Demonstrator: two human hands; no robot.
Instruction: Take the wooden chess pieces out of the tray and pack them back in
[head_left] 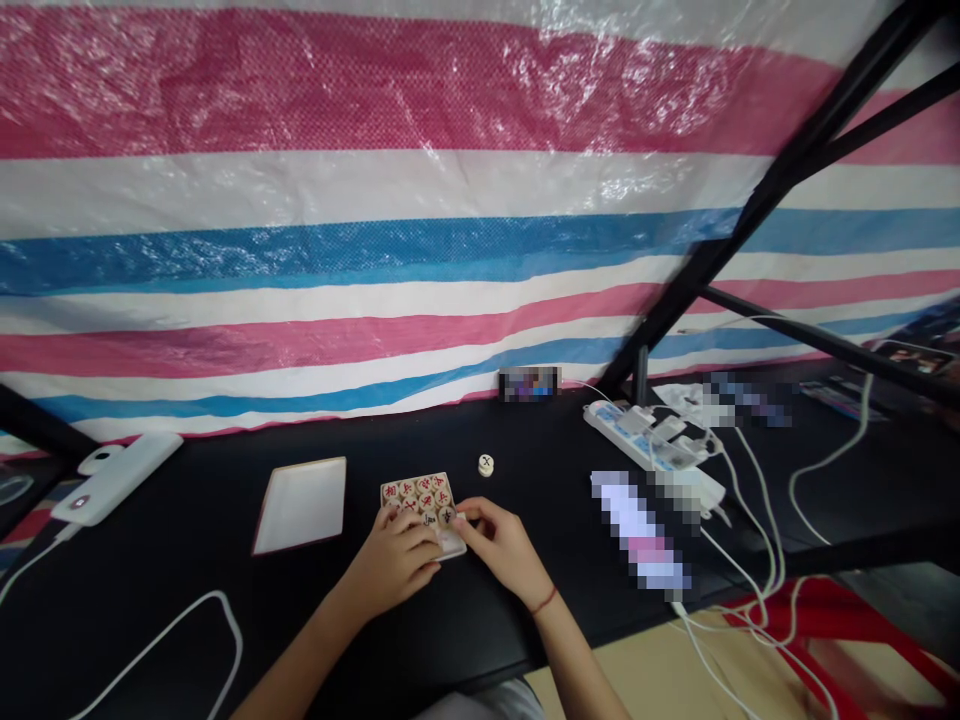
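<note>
A shallow pale box (449,484) on the black table holds several round Chinese chess pieces (426,501), with red characters at the back and black ones nearer me. My left hand (397,560) lies across the box's front left part. Its fingers are stretched over the pieces and hide some of them. At the right edge of the box my right hand (499,545) is closed in a pinch, with a pale chess piece (460,518) partly showing between thumb and fingertips. Behind the right hand sits a small stack of chess pieces (486,465), its top one marked in black.
Left of the box lies a matching lid (304,505), its white inside up. A white device (124,480) with a cable is at the far left. To the right are a blurred phone (641,530), a power strip (660,440) and loose cables. Striped sheeting (337,240) hangs behind.
</note>
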